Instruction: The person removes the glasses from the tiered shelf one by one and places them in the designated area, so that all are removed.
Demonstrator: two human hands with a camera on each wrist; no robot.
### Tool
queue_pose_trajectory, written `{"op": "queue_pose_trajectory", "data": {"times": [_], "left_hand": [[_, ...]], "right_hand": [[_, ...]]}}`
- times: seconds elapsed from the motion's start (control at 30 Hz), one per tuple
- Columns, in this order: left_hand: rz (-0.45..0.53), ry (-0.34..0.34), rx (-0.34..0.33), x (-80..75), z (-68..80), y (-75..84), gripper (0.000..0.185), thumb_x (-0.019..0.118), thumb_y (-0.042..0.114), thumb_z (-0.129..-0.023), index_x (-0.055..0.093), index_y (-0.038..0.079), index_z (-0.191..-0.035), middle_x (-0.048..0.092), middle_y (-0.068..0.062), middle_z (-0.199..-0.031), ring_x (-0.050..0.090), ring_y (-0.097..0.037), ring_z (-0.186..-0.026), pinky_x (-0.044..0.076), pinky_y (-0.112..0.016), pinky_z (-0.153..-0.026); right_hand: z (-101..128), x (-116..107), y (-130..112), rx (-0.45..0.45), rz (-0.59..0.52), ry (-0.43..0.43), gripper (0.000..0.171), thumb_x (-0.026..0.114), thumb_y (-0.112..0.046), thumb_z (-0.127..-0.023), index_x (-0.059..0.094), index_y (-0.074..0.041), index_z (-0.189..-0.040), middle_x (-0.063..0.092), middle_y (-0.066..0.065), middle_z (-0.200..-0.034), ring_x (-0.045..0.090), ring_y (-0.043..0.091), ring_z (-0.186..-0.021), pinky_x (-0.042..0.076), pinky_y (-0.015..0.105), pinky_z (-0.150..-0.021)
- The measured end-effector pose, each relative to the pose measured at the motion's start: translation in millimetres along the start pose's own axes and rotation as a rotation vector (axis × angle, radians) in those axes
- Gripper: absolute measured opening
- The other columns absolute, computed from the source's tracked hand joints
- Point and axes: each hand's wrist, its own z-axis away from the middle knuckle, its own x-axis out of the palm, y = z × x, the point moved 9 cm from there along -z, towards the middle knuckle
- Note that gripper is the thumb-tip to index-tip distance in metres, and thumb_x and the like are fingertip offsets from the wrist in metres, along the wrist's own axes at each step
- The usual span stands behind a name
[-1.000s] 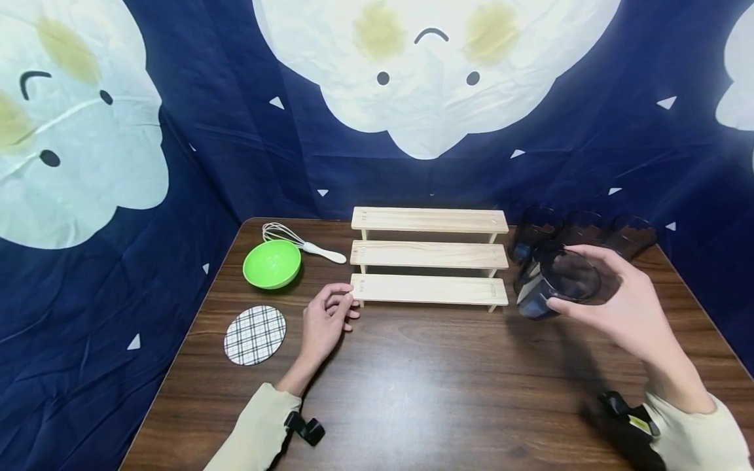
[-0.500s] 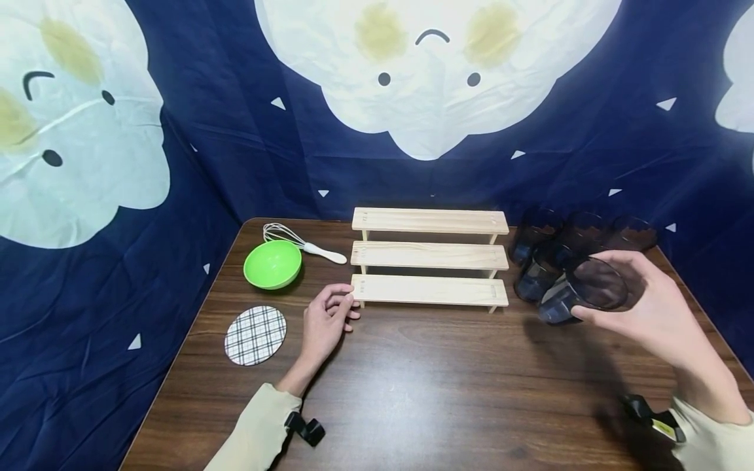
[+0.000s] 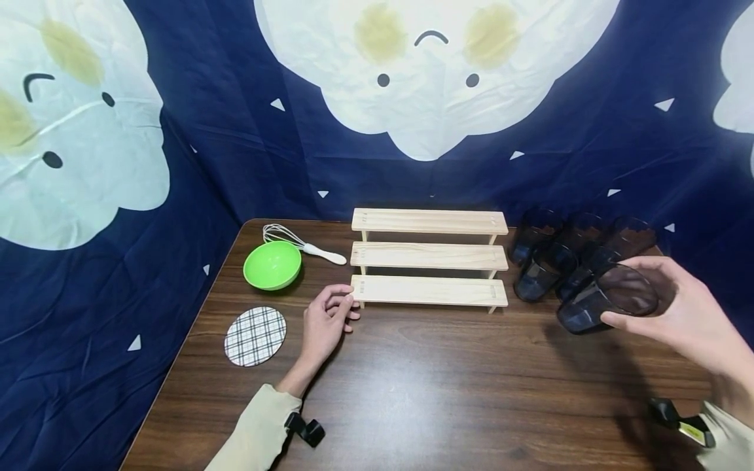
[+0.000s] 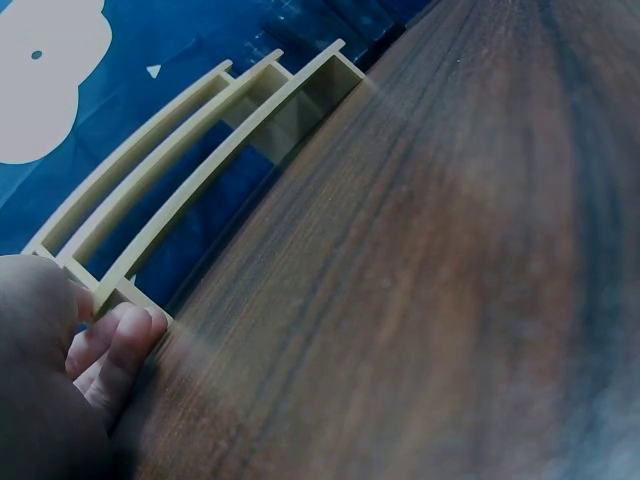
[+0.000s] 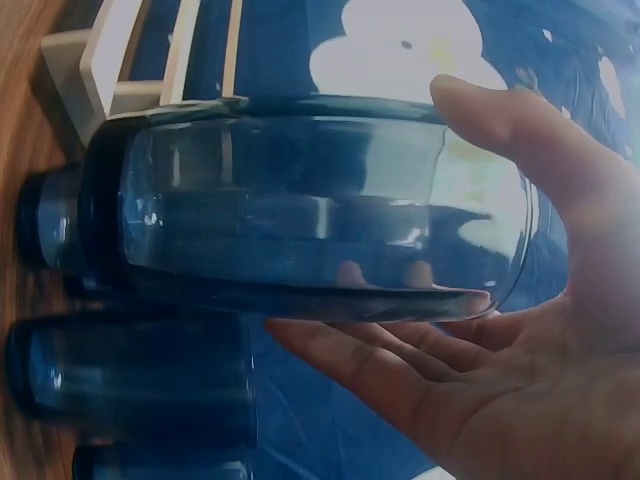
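Observation:
My right hand [image 3: 677,307] grips a dark tinted drinking glass [image 3: 592,304] near its rim, thumb on one side and fingers on the other. The glass leans, base towards the left, close over the table and overlapping a standing glass in the head view. In the right wrist view its clear wall [image 5: 300,200] fills the middle. Behind it stand several matching glasses [image 3: 536,278]. My left hand [image 3: 326,320] holds the left end of the lowest step of a three-step wooden rack [image 3: 430,290]; in the left wrist view its curled fingers [image 4: 125,345] lie against the end leg.
On the left of the brown table [image 3: 424,386] are a green bowl [image 3: 272,265], a white whisk [image 3: 321,253] and a round checked coaster [image 3: 255,336]. A blue curtain [image 3: 365,170] with white cloud shapes hangs behind the table.
My right hand has carried the glass to the right and slightly nearer, away from a glass now standing beside the rack. The left hand has stayed at the rack's end.

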Motion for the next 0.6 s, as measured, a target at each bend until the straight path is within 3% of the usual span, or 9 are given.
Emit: {"op": "queue_pose_trajectory", "data": {"times": [0.17,0.33,0.4,0.57,0.6], "left_hand": [[0.0,0.002,-0.001,-1.1,-0.2,0.3,0.017,0.068,0.002,-0.11,0.072,-0.003,-0.126,0.08,-0.027,-0.099,0.078,-0.012,-0.071,0.065,-0.027,-0.05],[-0.006,0.007,-0.007,-1.6,0.1,-0.1,0.017,0.069,0.002,-0.109,0.072,-0.002,-0.125,0.08,-0.026,-0.099,0.078,-0.012,-0.071,0.065,-0.027,-0.051],[-0.005,0.008,-0.01,-1.7,0.3,-0.5,0.017,0.069,0.002,-0.109,0.072,-0.002,-0.126,0.08,-0.026,-0.099,0.078,-0.012,-0.071,0.065,-0.026,-0.051],[0.002,0.005,-0.019,-0.8,0.2,-0.6,0.017,0.068,0.002,-0.11,0.072,-0.002,-0.126,0.08,-0.026,-0.099,0.078,-0.013,-0.071,0.065,-0.026,-0.051],[0.002,0.004,-0.02,-0.7,0.1,-0.4,0.017,0.068,0.002,-0.11,0.072,-0.002,-0.126,0.08,-0.026,-0.099,0.078,-0.013,-0.071,0.065,-0.026,-0.051]], "right_hand": [[-0.1,-11.2,8.7,0.01,-0.035,0.016,0.08,0.089,0.022,-0.076,0.06,-0.019,-0.138,0.079,-0.025,-0.119,0.073,-0.012,-0.106,0.056,0.003,-0.079],[0.8,-21.4,13.5,-0.054,-0.306,0.059,0.083,0.073,0.042,-0.069,0.061,-0.004,-0.137,0.083,-0.006,-0.12,0.078,0.0,-0.106,0.062,0.009,-0.085],[2.2,-27.1,15.9,-0.067,-0.296,0.082,0.085,0.072,0.043,-0.068,0.061,-0.004,-0.137,0.082,-0.009,-0.12,0.078,-0.001,-0.105,0.061,0.008,-0.086],[3.7,-38.5,20.7,-0.147,-0.382,0.104,0.087,0.064,0.05,-0.063,0.06,0.007,-0.138,0.083,-0.005,-0.12,0.079,0.002,-0.107,0.062,0.011,-0.089],[3.1,-39.9,21.1,-0.178,-0.452,0.1,0.087,0.059,0.053,-0.06,0.059,0.012,-0.137,0.083,0.001,-0.12,0.08,0.006,-0.108,0.064,0.014,-0.09]]}}
